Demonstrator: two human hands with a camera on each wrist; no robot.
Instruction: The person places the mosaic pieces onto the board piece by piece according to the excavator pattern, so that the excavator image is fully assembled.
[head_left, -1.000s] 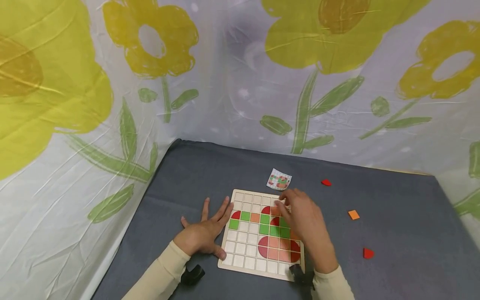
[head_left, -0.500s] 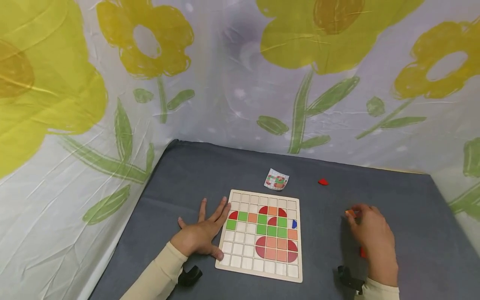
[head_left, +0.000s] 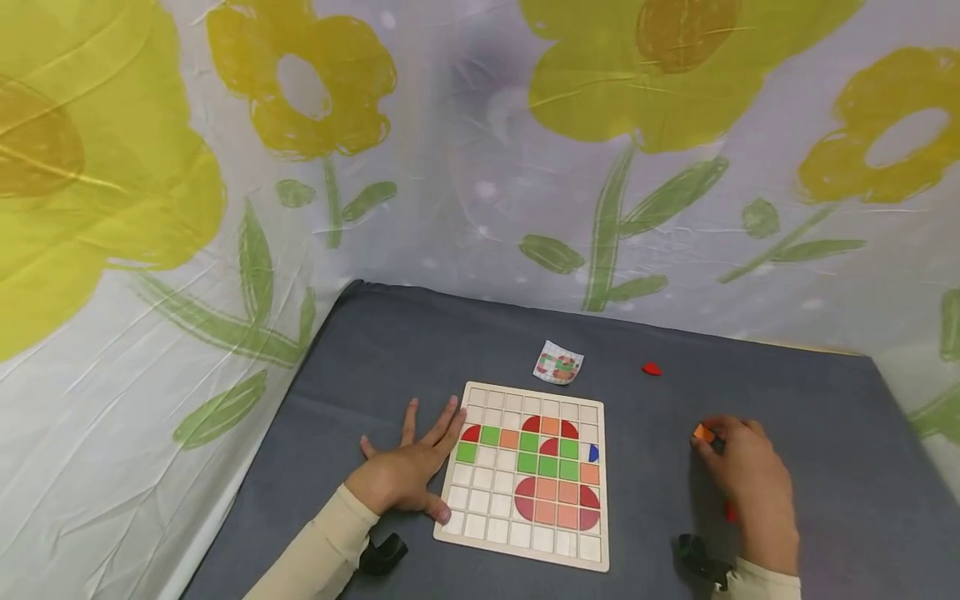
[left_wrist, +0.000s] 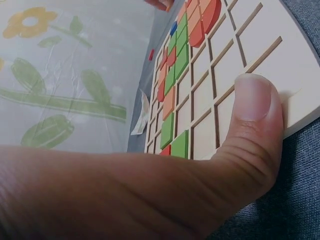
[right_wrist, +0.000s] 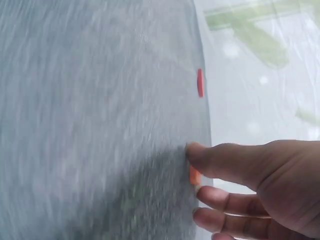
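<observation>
Fingers spread, my left hand [head_left: 403,477] lies against the left edge of a wooden grid board [head_left: 498,503]. In the left wrist view its thumb [left_wrist: 254,102] rests on the board's corner. Green, red and orange tiles and one blue piece [head_left: 593,452] sit in the board's cells. To the right of the board, my right hand [head_left: 753,479] pinches an orange square tile [head_left: 702,433] between thumb and fingers. The right wrist view shows that orange tile [right_wrist: 194,176] at the fingertips, partly covered by the thumb.
A small printed pattern card [head_left: 558,363] lies behind the board. One red piece [head_left: 652,368] is on the dark cloth [head_left: 420,333] to the card's right. Another red piece [head_left: 731,512] is partly hidden by my right hand. A flower-printed curtain [head_left: 450,208] hangs behind.
My right hand has left the board, moved right and taken the orange square tile in its fingertips. The blue piece, hidden before, now shows on the board. My left hand has stayed put.
</observation>
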